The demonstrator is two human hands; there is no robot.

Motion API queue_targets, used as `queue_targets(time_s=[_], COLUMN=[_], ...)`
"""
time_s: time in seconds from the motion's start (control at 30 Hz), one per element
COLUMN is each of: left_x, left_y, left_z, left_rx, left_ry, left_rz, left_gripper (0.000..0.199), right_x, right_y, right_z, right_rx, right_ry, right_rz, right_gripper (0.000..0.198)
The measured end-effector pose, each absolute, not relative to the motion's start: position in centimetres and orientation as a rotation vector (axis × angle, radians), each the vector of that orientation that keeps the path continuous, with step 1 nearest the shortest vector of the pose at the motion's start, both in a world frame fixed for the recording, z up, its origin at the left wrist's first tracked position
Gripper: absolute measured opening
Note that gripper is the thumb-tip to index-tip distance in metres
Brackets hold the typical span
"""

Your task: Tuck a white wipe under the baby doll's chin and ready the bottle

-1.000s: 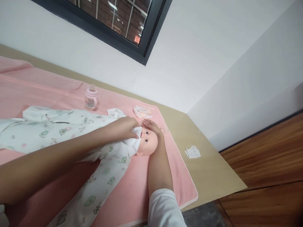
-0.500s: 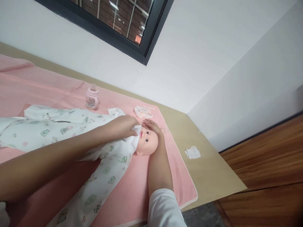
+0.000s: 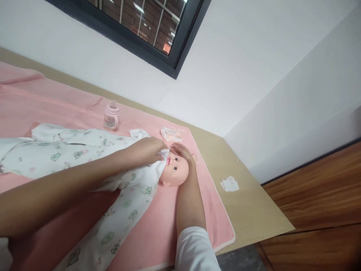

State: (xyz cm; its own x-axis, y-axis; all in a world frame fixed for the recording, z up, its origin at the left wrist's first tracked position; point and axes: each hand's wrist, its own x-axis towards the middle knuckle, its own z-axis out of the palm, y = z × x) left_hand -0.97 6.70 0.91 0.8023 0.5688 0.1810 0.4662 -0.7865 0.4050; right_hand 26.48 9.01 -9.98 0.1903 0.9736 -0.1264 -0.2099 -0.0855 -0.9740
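One doll (image 3: 176, 171) lies on its back mid-frame, head toward the right, dressed in one white sleepsuit (image 3: 84, 150) with small green prints that stretches off to the left edge. Left hand (image 3: 146, 148) comes in from lower left; its grip is closed, pinching one small white cloth (image 3: 163, 154) pressed at the doll's chin and mouth. Right hand (image 3: 183, 152) comes up from the bottom of the frame, one white sleeve (image 3: 194, 250) at the wrist end; fingers loose and open, lying flat on the far side of the doll's head, holding nothing. The two hands sit just beside each other, the face between them.

Under the doll: one pink towel (image 3: 169, 226) spread over one tan worktop (image 3: 254, 203). On the towel, above the doll: one pink baby bottle (image 3: 111, 117) standing upright at centre left, one crumpled white cloth (image 3: 138, 133) near the left hand, one flat white packet (image 3: 171, 133) just above the right hand. On bare worktop right of the towel: one folded white tissue (image 3: 229, 183), well apart from the doll. One dark-framed window (image 3: 158, 34) at upper centre.
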Motion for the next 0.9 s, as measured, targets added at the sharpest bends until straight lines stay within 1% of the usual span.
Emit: queue_targets(time_s=[0.23, 0.5, 0.73, 0.9], left_x=[-0.88, -0.94, -0.76, -0.71], left_y=[6.53, 6.31, 6.33, 6.61], left_z=[1.29, 1.72, 1.56, 1.13], left_rx=[2.7, 2.698, 2.666, 2.671], left_ry=[0.812, 0.891, 0.801, 0.755], left_rz=[0.413, 0.438, 0.414, 0.457], left_gripper=[0.013, 0.007, 0.019, 0.018], right_x=[26.47, 26.38, 26.46, 26.4], right_y=[9.02, 9.03, 9.17, 9.28], right_z=[-10.02, -9.85, -9.99, -9.75], right_rx=[-1.22, -1.249, -1.254, -1.271], right_ry=[-0.851, -0.835, -0.809, -0.822], right_rz=[1.21, 1.196, 1.196, 1.183], right_gripper=[0.029, 0.031, 0.028, 0.022])
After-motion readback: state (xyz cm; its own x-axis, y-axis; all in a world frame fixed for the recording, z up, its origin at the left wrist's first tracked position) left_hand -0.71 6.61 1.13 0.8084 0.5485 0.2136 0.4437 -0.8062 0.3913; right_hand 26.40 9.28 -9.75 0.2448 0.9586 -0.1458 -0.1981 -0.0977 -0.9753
